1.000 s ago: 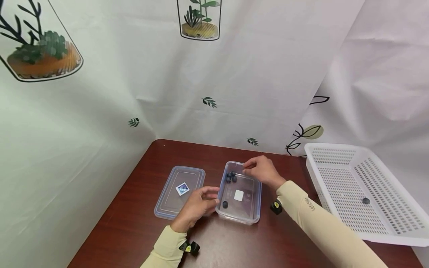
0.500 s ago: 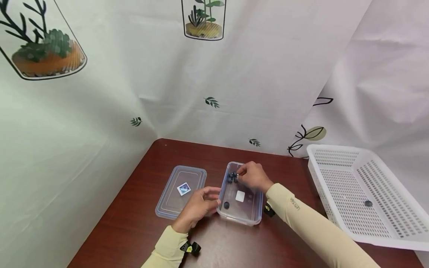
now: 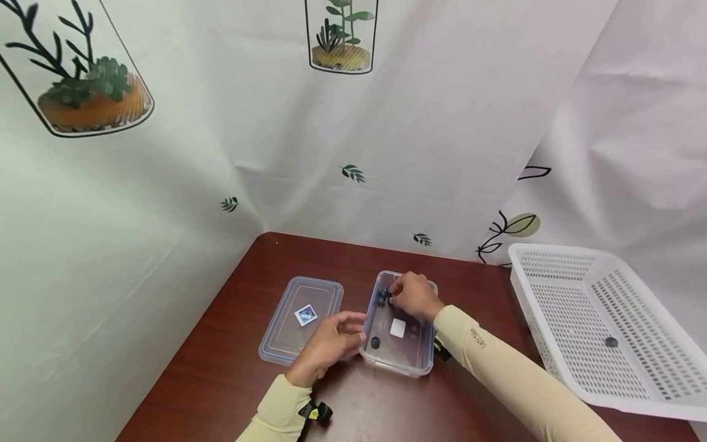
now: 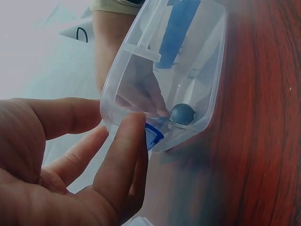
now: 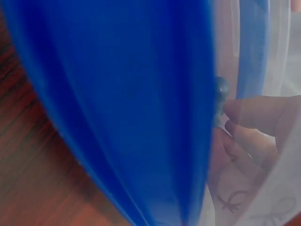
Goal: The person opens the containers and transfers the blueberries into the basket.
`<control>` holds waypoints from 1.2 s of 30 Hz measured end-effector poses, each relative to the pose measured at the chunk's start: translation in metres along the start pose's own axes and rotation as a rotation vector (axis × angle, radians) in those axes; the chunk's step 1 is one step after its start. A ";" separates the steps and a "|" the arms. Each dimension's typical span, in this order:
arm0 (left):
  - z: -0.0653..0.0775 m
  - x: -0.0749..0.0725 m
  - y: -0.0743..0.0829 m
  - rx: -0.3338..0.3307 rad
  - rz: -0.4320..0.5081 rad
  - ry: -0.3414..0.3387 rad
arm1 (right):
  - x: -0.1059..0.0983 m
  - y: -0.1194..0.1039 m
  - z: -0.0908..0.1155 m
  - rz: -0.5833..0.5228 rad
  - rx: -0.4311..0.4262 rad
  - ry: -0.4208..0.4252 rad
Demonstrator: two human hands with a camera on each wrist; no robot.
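A clear plastic food container [image 3: 386, 365] stands on the table with several blueberries [image 3: 382, 298] clustered at its far left. One more blueberry [image 3: 375, 342] lies by the near left corner. My left hand [image 3: 326, 344] rests its fingers against the container's left wall; in the left wrist view, a thumb and finger touch the corner from outside. My right hand [image 3: 415, 296] reaches down inside, fingertips pinching a blueberry beside the cluster. In the right wrist view, a blueberry [image 5: 222, 87] shows just by the fingertips [image 5: 240, 110], partly hidden behind the container's blue seal edge.
The container's clear lid [image 3: 287, 328], with a blue and white sticker, lies flat to the left. A white perforated basket [image 3: 574, 368] stands at the right with one blueberry [image 3: 611, 342] in it. A white printed curtain [image 3: 309, 153] hangs behind the table [image 3: 232, 350].
My right hand has moved left and down from the container's far right rim to the blueberry cluster inside. My left hand stays at the container's left wall.
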State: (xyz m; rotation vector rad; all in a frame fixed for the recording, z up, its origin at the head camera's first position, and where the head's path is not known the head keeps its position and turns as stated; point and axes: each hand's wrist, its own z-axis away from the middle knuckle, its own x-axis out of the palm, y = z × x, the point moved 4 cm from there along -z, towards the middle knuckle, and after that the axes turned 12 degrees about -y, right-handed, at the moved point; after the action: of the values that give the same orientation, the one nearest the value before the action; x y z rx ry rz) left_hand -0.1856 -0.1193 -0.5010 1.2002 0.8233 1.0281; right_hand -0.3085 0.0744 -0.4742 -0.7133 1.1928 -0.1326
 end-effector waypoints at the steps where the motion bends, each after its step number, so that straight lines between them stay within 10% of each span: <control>1: 0.000 0.000 0.000 0.000 0.000 0.001 | 0.001 0.000 0.000 0.005 -0.003 0.001; 21: 0.001 0.000 0.001 0.014 0.002 -0.005 | 0.003 0.002 -0.005 -0.008 -0.066 0.039; 36: 0.002 0.000 0.000 0.013 -0.013 0.012 | -0.047 0.017 0.018 -0.131 -0.067 0.084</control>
State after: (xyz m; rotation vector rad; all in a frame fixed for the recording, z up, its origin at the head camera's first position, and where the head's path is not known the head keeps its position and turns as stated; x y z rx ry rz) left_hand -0.1838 -0.1201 -0.5002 1.1991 0.8474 1.0213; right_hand -0.3154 0.1168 -0.4427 -0.8522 1.2350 -0.2341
